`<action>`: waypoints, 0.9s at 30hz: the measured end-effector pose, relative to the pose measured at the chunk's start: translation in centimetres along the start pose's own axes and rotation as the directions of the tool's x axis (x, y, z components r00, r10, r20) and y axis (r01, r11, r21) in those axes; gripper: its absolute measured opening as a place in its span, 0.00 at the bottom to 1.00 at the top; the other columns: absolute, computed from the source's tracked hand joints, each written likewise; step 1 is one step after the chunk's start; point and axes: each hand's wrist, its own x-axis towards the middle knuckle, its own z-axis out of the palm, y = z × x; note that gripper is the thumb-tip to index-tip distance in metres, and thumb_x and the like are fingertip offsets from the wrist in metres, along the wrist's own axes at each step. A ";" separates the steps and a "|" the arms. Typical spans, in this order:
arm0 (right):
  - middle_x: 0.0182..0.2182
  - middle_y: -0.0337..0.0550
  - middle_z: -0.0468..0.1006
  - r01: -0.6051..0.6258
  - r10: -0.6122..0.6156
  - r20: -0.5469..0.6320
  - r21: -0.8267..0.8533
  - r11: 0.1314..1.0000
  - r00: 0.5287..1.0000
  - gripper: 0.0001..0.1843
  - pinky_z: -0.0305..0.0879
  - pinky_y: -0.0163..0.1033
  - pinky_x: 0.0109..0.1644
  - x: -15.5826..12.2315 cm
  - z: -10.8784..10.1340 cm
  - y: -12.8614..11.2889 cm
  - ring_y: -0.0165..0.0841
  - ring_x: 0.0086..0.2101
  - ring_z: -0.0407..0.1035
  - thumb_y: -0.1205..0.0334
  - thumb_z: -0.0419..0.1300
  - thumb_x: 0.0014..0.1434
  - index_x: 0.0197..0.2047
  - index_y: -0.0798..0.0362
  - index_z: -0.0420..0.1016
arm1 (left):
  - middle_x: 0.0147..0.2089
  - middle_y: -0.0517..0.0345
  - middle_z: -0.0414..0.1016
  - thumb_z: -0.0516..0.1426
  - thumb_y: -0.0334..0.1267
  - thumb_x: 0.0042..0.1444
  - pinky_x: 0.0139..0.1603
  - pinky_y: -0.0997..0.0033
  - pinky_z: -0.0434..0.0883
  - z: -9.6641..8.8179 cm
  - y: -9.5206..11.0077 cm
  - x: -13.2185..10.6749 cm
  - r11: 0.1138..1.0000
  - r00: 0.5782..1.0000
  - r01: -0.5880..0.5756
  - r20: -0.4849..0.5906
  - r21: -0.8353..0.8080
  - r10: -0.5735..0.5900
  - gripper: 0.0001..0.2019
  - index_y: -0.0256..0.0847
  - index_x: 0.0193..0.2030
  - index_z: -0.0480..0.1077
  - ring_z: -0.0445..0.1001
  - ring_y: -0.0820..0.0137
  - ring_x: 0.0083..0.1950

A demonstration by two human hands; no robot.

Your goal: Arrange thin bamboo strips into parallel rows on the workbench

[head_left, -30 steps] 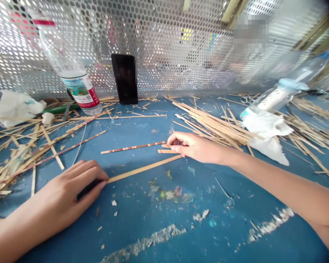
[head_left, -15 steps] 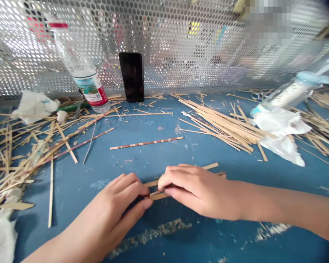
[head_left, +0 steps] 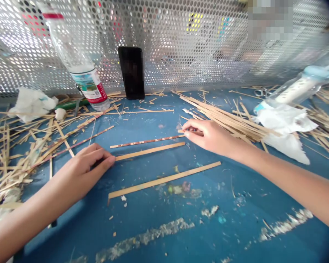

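Observation:
My left hand [head_left: 91,164] is closed in a pinch on the left end of a flat bamboo strip [head_left: 150,151], which lies slanted across the blue table. Behind that strip, almost parallel, lies a thin strip with dark brown marks [head_left: 148,141]. My right hand [head_left: 205,134] is pinched by the marked strip's right end, and the pale tip of a bamboo strip [head_left: 180,131] shows at its fingertips; the rest of that strip is hidden by the hand. Nearer to me, another plain bamboo strip [head_left: 164,180] lies untouched.
Bamboo strips [head_left: 222,115] are piled behind my right hand. Loose strips and scraps [head_left: 41,142] litter the left side. A bottle [head_left: 87,86] and a black phone [head_left: 131,73] stand against the perforated metal screen [head_left: 167,44]. Tissues [head_left: 286,120] and a clear cup [head_left: 298,87] are at right.
My hands have moved apart and away from me, the left to the left, the right to the right. Two plain strips formerly together under them now lie apart, one beside the marked strip.

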 end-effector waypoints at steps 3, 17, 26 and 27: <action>0.40 0.43 0.81 0.104 -0.093 0.083 -0.147 0.984 0.992 0.14 0.62 0.39 0.36 -0.5 0.9 -0.1 0.35 0.35 0.74 0.53 0.57 0.64 0.46 0.51 0.76 | 0.42 0.56 0.74 0.48 0.62 0.60 0.45 0.61 0.70 0.2 0.7 -0.3 0.995 0.999 0.015 -0.046 0.094 -0.011 0.22 0.47 0.37 0.71 0.73 0.60 0.44; 0.33 0.42 0.82 0.274 -0.274 0.030 -0.231 0.934 0.961 0.15 0.59 0.37 0.31 -0.1 0.4 0.5 0.33 0.31 0.75 0.52 0.53 0.69 0.46 0.52 0.75 | 0.44 0.55 0.72 0.48 0.56 0.65 0.50 0.61 0.68 -0.5 0.0 0.0 0.960 0.978 -0.205 -0.002 0.191 0.209 0.18 0.46 0.43 0.69 0.72 0.62 0.46; 0.30 0.42 0.79 0.150 -0.142 0.054 -0.212 0.966 0.988 0.13 0.58 0.38 0.34 4.4 1.3 1.2 0.33 0.29 0.70 0.52 0.56 0.66 0.45 0.52 0.74 | 0.42 0.54 0.73 0.47 0.55 0.64 0.47 0.62 0.68 -2.9 -2.8 6.2 0.931 0.959 -0.283 0.034 0.230 0.283 0.19 0.45 0.41 0.70 0.72 0.62 0.43; 0.31 0.42 0.79 0.147 -0.137 0.060 -0.214 0.966 0.989 0.13 0.58 0.39 0.34 4.5 1.7 1.4 0.33 0.29 0.70 0.52 0.56 0.66 0.45 0.52 0.74 | 0.42 0.54 0.73 0.47 0.54 0.65 0.47 0.62 0.68 -2.7 -2.7 6.0 0.934 0.962 -0.265 0.006 0.240 0.272 0.18 0.44 0.42 0.70 0.72 0.62 0.43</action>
